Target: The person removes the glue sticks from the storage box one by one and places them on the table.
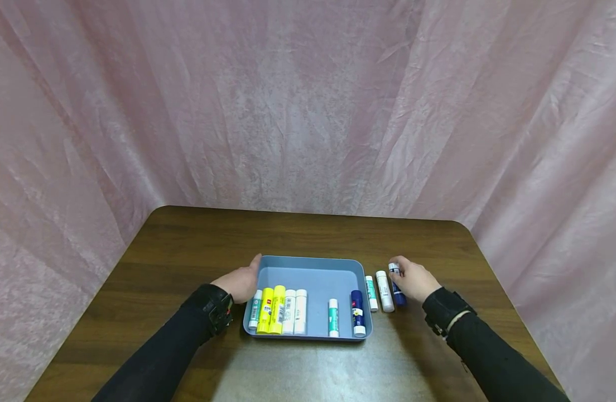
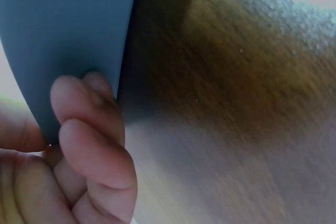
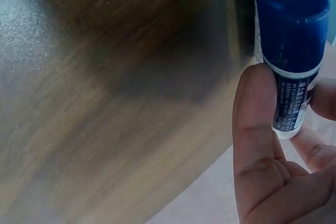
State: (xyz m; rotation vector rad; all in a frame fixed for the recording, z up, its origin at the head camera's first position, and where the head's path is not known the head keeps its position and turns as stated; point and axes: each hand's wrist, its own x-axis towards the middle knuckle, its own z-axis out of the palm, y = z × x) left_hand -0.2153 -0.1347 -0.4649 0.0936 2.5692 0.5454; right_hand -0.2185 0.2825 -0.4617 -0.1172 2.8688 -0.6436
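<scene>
My left hand (image 1: 244, 282) grips the left wall of a blue-grey tray (image 1: 313, 263). In the left wrist view its curled fingers (image 2: 94, 150) press the outer wall, with the thumb at the rim. To the right of the tray, my right hand (image 1: 414, 280) pinches a dark blue glue stick (image 3: 291, 30) between thumb and fingers, its blue cap facing the right wrist camera. Beside that glue stick lie a white glue stick (image 1: 385, 291) and a green-and-white glue stick (image 1: 371, 293), the latter close against the tray's right wall.
Inside the tray, yellow glue sticks (image 1: 272, 310), white glue sticks (image 1: 294, 311) and a green one (image 1: 255, 309) lie side by side at the left. Farther right are another green one (image 1: 333, 318) and a dark blue one (image 1: 357, 312). A pink curtain (image 1: 308, 111) hangs behind the wooden table (image 1: 308, 223).
</scene>
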